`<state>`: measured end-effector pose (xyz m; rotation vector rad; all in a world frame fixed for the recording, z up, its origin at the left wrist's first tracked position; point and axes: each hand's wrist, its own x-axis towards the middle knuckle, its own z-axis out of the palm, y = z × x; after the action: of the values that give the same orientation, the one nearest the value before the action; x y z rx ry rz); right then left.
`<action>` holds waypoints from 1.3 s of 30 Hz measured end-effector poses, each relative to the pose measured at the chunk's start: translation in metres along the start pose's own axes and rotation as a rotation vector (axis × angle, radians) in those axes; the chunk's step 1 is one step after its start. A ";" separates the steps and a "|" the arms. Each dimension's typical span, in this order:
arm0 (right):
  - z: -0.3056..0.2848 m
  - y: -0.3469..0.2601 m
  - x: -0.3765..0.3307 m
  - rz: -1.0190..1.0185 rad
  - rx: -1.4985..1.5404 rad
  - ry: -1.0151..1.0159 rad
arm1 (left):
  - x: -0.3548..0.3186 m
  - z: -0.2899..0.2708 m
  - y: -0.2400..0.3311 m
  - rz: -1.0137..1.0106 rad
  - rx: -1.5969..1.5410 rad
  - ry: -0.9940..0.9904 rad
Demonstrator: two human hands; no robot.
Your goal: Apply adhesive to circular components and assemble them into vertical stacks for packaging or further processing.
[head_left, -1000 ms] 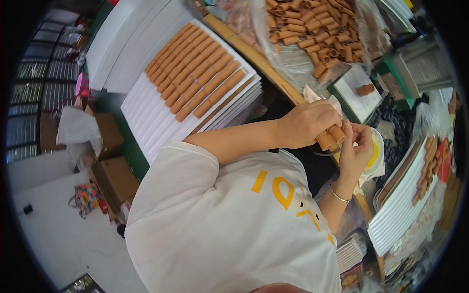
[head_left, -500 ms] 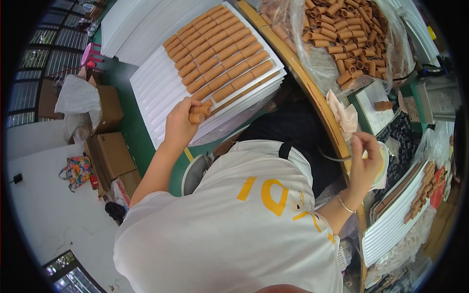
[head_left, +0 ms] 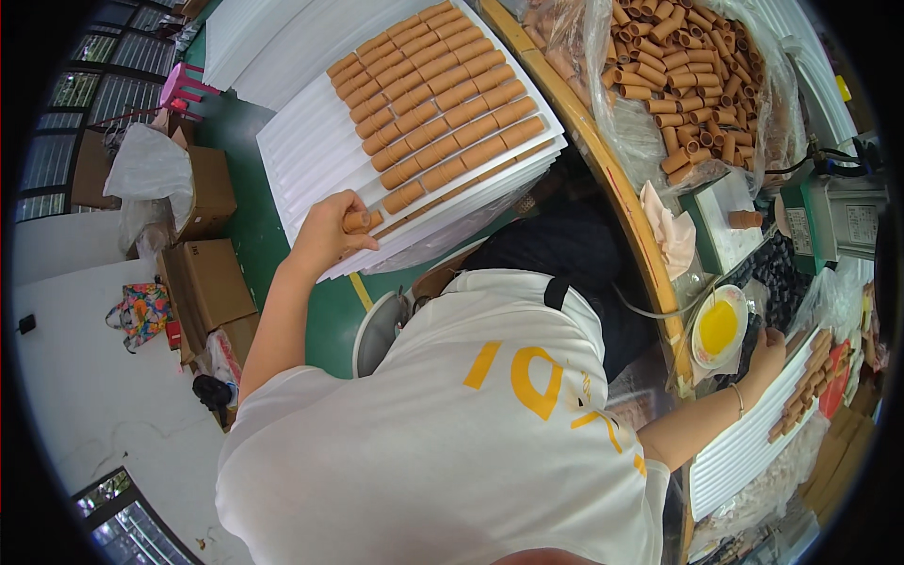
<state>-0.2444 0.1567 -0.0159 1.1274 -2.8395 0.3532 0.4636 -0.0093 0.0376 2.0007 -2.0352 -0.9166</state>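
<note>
My left hand [head_left: 325, 234] is closed round a short brown tube [head_left: 362, 222] at the near edge of a white ridged tray [head_left: 297, 155]. Rows of similar brown tubes [head_left: 428, 94] lie in the tray's grooves, just beyond that hand. Over on the right, my right hand [head_left: 765, 360] reaches past a white bowl of yellow liquid [head_left: 718, 328]. Its fingers are drawn together beside a heap of small black pieces [head_left: 774, 282]; whatever they hold, if anything, is hidden.
A clear bag holds many loose brown tubes [head_left: 692, 94] at the far right. A wooden table edge [head_left: 603, 160] curves between the trays and the bench. One tube [head_left: 745, 219] rests on a pale box, and a second ridged tray [head_left: 730, 461] carries more tubes. Cardboard boxes [head_left: 212, 287] stand left.
My left hand, which held two tubes, now has one at the tray; another lies at the row's near end. My right hand has moved right and nearer, uncovering the bowl.
</note>
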 end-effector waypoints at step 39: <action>-0.051 -0.080 -0.122 0.330 1.001 0.282 | 0.291 0.105 0.279 0.891 0.347 -0.006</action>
<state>-0.1020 0.1942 0.0312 0.5438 -2.5386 1.9089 0.1417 -0.2713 0.0058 0.9323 -2.8018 -0.3851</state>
